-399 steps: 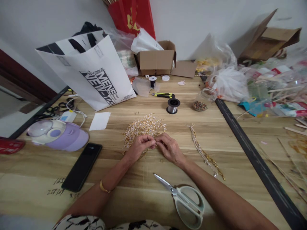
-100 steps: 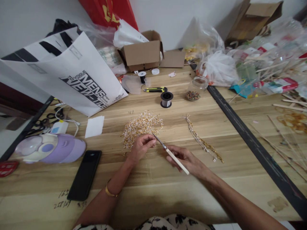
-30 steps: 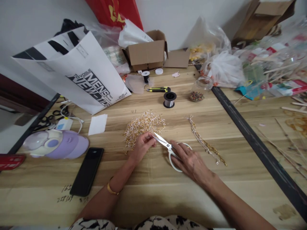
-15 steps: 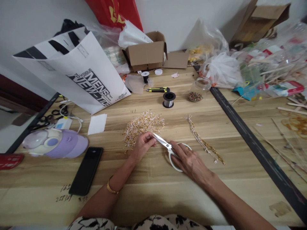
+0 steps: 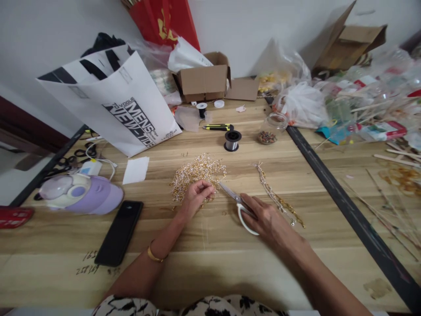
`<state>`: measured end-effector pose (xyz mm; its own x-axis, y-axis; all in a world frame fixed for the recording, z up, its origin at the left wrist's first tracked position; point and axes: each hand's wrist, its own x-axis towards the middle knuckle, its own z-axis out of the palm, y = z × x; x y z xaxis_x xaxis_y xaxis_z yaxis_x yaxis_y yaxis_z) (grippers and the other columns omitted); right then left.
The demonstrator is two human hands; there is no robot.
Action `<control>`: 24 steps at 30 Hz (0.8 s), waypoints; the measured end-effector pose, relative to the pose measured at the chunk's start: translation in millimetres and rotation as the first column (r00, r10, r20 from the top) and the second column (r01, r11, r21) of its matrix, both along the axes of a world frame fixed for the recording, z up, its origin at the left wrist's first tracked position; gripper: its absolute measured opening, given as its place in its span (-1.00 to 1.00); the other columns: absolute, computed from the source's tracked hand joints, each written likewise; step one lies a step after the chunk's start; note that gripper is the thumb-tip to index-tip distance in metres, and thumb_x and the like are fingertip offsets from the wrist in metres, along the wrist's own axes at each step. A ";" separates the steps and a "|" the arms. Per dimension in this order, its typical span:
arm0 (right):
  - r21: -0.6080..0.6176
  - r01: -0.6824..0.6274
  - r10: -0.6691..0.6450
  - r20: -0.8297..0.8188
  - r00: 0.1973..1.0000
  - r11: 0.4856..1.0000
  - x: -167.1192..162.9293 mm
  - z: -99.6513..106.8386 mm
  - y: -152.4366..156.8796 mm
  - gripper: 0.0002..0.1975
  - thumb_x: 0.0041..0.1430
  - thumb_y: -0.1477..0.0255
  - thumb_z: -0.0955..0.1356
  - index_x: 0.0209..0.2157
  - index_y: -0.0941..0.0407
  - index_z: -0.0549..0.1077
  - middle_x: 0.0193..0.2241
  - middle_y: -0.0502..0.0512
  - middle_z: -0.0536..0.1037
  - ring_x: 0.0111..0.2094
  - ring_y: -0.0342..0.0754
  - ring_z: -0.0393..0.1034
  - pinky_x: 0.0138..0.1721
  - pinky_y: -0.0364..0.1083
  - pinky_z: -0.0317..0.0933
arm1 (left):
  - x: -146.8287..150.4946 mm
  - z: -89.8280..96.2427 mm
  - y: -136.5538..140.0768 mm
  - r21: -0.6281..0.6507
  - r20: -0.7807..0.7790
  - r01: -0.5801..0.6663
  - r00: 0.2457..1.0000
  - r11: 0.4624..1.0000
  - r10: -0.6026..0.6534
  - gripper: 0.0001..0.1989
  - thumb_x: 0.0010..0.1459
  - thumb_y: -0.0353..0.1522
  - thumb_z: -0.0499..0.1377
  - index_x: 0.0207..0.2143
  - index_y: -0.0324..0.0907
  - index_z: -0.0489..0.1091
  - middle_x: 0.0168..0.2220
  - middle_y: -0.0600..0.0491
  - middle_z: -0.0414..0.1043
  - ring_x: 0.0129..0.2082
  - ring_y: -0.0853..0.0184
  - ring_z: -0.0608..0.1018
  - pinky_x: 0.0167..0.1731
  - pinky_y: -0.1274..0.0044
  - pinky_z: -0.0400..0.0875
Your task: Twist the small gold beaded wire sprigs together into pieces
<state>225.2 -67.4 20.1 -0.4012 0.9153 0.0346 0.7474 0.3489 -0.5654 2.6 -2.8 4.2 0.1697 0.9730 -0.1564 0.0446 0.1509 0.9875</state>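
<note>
My left hand (image 5: 196,198) is at the front edge of a pile of small gold and silver chain pieces (image 5: 187,175). Its thumb and fingers are pinched together on something too small to make out. White-handled scissors (image 5: 245,217) are in my right hand (image 5: 268,219), fingers wrapped round the handles. Their blades point up and left towards the pile, a little apart from my left fingertips. To the right of the scissors lie gold and silver chains (image 5: 272,191), gathered at their far end.
Behind the pile are a wire spool (image 5: 232,141), a yellow-black utility knife (image 5: 218,127) and a glass jar (image 5: 272,129) of beads. A black phone (image 5: 119,233) and a purple bottle (image 5: 95,195) lie left. A white bag (image 5: 112,105) stands behind them.
The scissors have moved right, away from my left fingertips, together with my right hand. My left hand stays pinched by the pile. The view has shifted slightly.
</note>
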 end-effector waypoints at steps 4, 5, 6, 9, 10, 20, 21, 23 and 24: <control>-0.091 -0.095 0.098 0.033 0.995 0.991 7.5 13.7 -5.7 -0.69 0.25 0.46 0.24 0.03 0.07 0.29 -0.28 0.11 0.54 -0.39 -0.09 0.47 -0.42 -0.18 0.21 | -4.2 -2.1 3.9 0.037 0.022 -0.052 0.998 0.998 0.051 -0.79 -0.07 -0.28 0.28 -0.50 -0.26 0.40 -0.60 0.13 0.38 -0.56 0.47 0.39 -0.46 0.60 0.31; -0.102 -0.143 0.147 0.040 0.988 0.984 8.3 16.0 -8.5 -0.68 0.23 0.46 0.25 0.03 0.06 0.31 -0.28 0.10 0.54 -0.39 -0.09 0.47 -0.41 -0.18 0.21 | -4.9 -1.9 4.4 0.047 0.033 -0.059 0.998 0.997 0.057 -0.79 -0.07 -0.29 0.28 -0.51 -0.26 0.40 -0.60 0.13 0.37 -0.56 0.47 0.39 -0.47 0.61 0.31; -0.095 -0.171 0.177 0.063 0.982 0.981 8.4 18.0 -11.7 -0.67 0.22 0.45 0.26 0.04 0.05 0.31 -0.31 0.09 0.55 -0.38 -0.08 0.47 -0.41 -0.18 0.20 | -5.4 -1.6 4.6 0.055 0.045 -0.062 0.997 0.997 0.060 -0.80 -0.07 -0.29 0.28 -0.51 -0.27 0.40 -0.61 0.14 0.37 -0.56 0.48 0.38 -0.47 0.61 0.30; -0.103 -0.273 0.285 0.135 0.949 0.957 2.9 21.9 -22.3 -0.67 0.22 0.47 0.26 0.03 0.05 0.32 -0.34 0.07 0.54 -0.40 -0.09 0.46 -0.41 -0.17 0.18 | -5.5 0.0 4.4 0.063 0.077 -0.080 0.994 0.995 0.075 -0.80 -0.09 -0.30 0.29 -0.51 -0.27 0.41 -0.61 0.14 0.36 -0.57 0.49 0.38 -0.49 0.62 0.30; -0.104 -0.310 0.324 0.161 0.932 0.945 -0.9 22.5 -25.9 -0.66 0.23 0.46 0.26 0.04 0.04 0.31 -0.32 0.08 0.53 -0.38 -0.08 0.46 -0.41 -0.16 0.18 | -5.2 0.7 4.2 0.062 0.082 -0.085 0.993 0.994 0.079 -0.81 -0.09 -0.31 0.30 -0.51 -0.27 0.41 -0.61 0.14 0.37 -0.58 0.49 0.38 -0.49 0.62 0.30; 0.062 -0.342 0.282 0.439 0.853 0.938 -25.8 11.1 -44.1 -0.75 0.08 0.63 0.33 -0.18 0.11 0.35 -0.29 0.17 0.47 -0.30 0.03 0.36 -0.45 -0.11 0.14 | -1.2 7.8 2.6 0.025 0.079 -0.074 0.994 0.997 0.071 -0.80 -0.15 -0.31 0.32 -0.52 -0.26 0.41 -0.61 0.13 0.42 -0.58 0.48 0.42 -0.48 0.60 0.35; 0.049 -0.367 0.315 0.415 0.853 0.929 -23.7 12.9 -40.5 -0.77 0.09 0.60 0.34 -0.19 0.11 0.35 -0.30 0.17 0.47 -0.31 0.01 0.35 -0.44 -0.12 0.14 | -1.3 7.6 2.4 0.022 0.074 -0.069 0.995 0.997 0.068 -0.80 -0.15 -0.31 0.33 -0.52 -0.25 0.41 -0.60 0.13 0.42 -0.58 0.47 0.42 -0.48 0.60 0.35; 0.013 -0.397 0.368 0.348 0.862 0.918 -19.9 17.5 -26.9 -0.89 0.14 0.51 0.33 -0.25 0.12 0.37 -0.34 0.15 0.47 -0.35 -0.02 0.36 -0.43 -0.11 0.13 | -1.8 7.2 1.6 0.016 0.059 -0.055 0.997 0.998 0.054 -0.80 -0.15 -0.32 0.33 -0.51 -0.25 0.41 -0.59 0.13 0.43 -0.56 0.46 0.43 -0.48 0.60 0.35; -0.006 -0.380 0.364 0.303 0.881 0.925 -19.0 19.1 -17.1 -0.96 0.17 0.47 0.32 -0.30 0.12 0.38 -0.38 0.11 0.47 -0.41 -0.04 0.35 -0.45 -0.12 0.12 | -2.0 7.1 1.1 0.014 0.049 -0.046 0.998 0.999 0.045 -0.80 -0.14 -0.32 0.33 -0.50 -0.25 0.41 -0.58 0.12 0.44 -0.55 0.46 0.44 -0.47 0.60 0.34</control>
